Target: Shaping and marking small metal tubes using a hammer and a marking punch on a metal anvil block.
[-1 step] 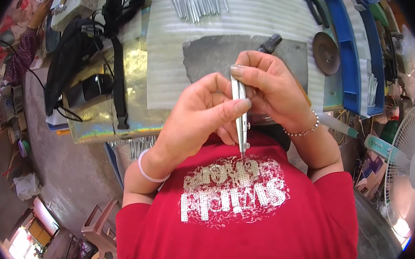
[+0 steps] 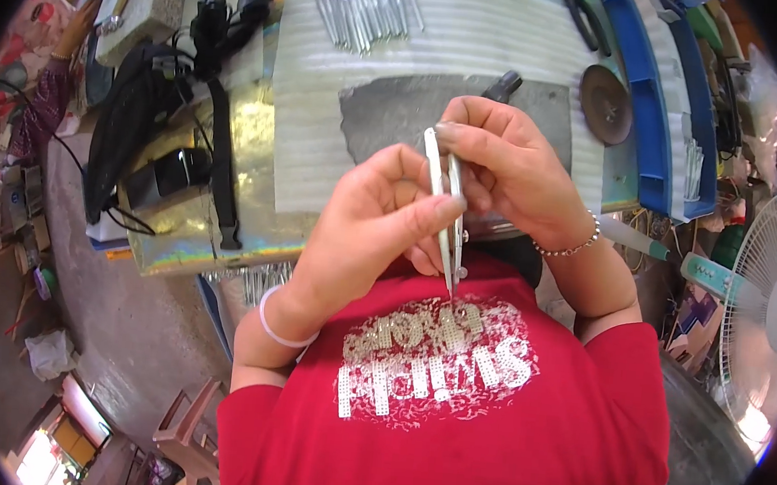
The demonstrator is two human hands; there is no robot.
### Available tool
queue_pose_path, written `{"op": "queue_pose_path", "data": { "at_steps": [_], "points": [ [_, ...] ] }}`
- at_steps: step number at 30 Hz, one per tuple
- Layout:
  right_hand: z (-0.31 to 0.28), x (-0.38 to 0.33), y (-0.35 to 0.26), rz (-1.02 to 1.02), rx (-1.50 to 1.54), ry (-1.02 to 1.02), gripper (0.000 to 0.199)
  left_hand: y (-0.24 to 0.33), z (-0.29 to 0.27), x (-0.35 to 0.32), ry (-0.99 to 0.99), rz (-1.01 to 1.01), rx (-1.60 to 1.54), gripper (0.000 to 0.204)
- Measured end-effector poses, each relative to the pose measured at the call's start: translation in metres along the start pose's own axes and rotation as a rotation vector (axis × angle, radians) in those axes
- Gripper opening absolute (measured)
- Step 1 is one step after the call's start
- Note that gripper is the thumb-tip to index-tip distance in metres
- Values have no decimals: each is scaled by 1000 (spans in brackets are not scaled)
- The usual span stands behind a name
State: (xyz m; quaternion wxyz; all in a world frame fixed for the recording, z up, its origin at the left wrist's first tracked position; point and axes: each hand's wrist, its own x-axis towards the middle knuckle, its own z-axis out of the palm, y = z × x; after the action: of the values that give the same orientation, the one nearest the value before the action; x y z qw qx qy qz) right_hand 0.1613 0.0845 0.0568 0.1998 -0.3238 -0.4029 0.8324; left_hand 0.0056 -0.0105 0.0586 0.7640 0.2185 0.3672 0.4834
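A slim silver metal compass (image 2: 452, 213) with two narrow legs is held over my lap, its thin tip and a small screw pointing down toward my red shirt. My left hand (image 2: 387, 210) pinches its middle between thumb and fingers. At the upper ends of the legs, my right hand (image 2: 506, 160) grips with thumb and bent fingers. A narrow gap shows between the two legs. My curled fingers partly hide the tool. Beyond my hands, a dark grey slab (image 2: 373, 103) lies on white foam sheeting (image 2: 302, 124), and several slim silver metal pieces (image 2: 369, 12) are piled farther back.
A dark round disc (image 2: 606, 104) and black-handled pliers (image 2: 586, 18) lie at the right, beside a blue tray (image 2: 647, 90). A black strapped bag (image 2: 137, 110) sits on the left of the table. A fan (image 2: 766, 312) stands at right; another person's arm (image 2: 58, 84) shows far left.
The compass's upper leg ends have spread slightly apart, and the gap between them is wider. Both hands hold nearly the same place; the table view has shifted a little.
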Motion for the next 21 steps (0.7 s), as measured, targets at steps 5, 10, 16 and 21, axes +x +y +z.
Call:
{"op": "queue_pose_path", "data": {
  "at_steps": [5, 10, 16, 21],
  "points": [
    [-59, 15, -73, -389, -404, 189, 17, -21, -4, -7, 353, 608, 542, 31],
    [-159, 82, -90, -376, -1200, 550, 23, -30, -19, 7, 451, 705, 902, 29],
    [-218, 120, -61, -483, -1621, 620, 20, -35, -24, 22, 409, 637, 1139, 14],
    [-124, 41, -60, -534, -1346, 452, 22, -29, -26, 21, 385, 445, 959, 13]
  ]
}}
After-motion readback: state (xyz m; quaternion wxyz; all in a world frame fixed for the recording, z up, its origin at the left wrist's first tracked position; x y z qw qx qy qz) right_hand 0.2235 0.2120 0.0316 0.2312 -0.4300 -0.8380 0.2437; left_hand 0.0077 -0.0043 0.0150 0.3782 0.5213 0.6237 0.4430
